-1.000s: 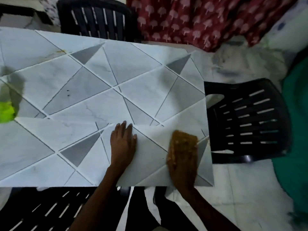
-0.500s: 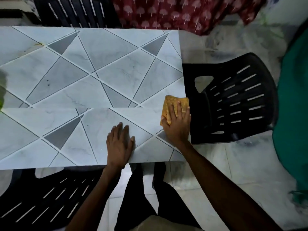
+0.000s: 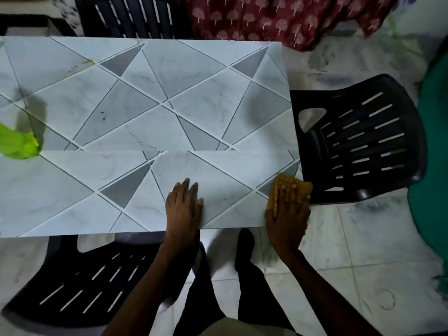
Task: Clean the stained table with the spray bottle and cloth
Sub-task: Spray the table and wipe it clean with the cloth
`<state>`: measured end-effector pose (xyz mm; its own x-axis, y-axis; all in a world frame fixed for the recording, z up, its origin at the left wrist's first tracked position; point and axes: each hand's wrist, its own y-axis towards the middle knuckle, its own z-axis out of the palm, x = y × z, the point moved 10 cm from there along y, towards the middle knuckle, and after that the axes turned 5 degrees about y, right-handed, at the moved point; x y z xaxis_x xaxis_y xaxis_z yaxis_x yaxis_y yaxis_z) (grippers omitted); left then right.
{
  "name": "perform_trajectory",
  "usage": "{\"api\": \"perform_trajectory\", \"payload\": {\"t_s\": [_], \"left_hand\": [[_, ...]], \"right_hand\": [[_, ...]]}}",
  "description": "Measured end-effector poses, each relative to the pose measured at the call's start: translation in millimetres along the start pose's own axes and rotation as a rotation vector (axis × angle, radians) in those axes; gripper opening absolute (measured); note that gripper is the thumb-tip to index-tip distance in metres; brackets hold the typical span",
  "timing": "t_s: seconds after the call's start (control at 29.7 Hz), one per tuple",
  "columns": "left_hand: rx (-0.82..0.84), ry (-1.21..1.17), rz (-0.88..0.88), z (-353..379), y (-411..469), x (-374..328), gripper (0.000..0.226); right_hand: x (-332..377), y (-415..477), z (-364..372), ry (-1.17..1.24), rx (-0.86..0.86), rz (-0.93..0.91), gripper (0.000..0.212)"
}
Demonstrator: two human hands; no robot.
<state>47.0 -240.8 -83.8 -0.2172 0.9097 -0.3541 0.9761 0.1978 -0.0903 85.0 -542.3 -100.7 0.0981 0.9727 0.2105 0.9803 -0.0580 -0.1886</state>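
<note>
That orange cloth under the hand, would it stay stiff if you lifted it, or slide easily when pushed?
Probably floppy: the cloth lies flat under the right hand, so it would likely droop when lifted. It probably slides readily on the smooth table. Sitting at the corner, it might slip off.

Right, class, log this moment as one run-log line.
step: wipe | right hand: flat on orange cloth, near right corner of table | left hand: flat on table | lime-green item: left edge, untouched
</note>
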Motion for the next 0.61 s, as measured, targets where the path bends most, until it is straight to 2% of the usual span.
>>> {"api": "perform_trajectory", "payload": {"t_s": [0.13, 0.2, 0.27, 0.37, 0.47, 0.54, 0.61], "left_hand": [[-0.015, 0.026, -0.018, -18, -14, 67, 0.048], [-0.058, 0.027, -0.047, -35, -21, 107, 0.046], [-0.108, 0.033, -0.077, -55, -31, 150, 0.045], [-0.131, 0.071, -0.114, -81, -43, 202, 0.046], [-0.137, 0.073, -0.135, -94, -53, 234, 0.047], [-0.146, 0.059, -0.130, -95, -56, 240, 0.047], [-0.151, 0.044, -0.125, -96, -57, 242, 0.047]], "right_hand": [[140, -26, 22, 0.020, -0.006, -0.196, 0.072], [231, -53, 41, 0.077, 0.035, -0.374, 0.075], [307, -91, 66, 0.084, 0.150, -0.608, 0.072], [327, -123, 80, 0.031, 0.194, -0.838, 0.068], [263, -104, 68, 0.015, 0.155, -0.790, 0.068], [208, -65, 51, 0.029, 0.101, -0.586, 0.063], [187, -17, 34, 0.073, 0.028, -0.368, 0.063]]}}
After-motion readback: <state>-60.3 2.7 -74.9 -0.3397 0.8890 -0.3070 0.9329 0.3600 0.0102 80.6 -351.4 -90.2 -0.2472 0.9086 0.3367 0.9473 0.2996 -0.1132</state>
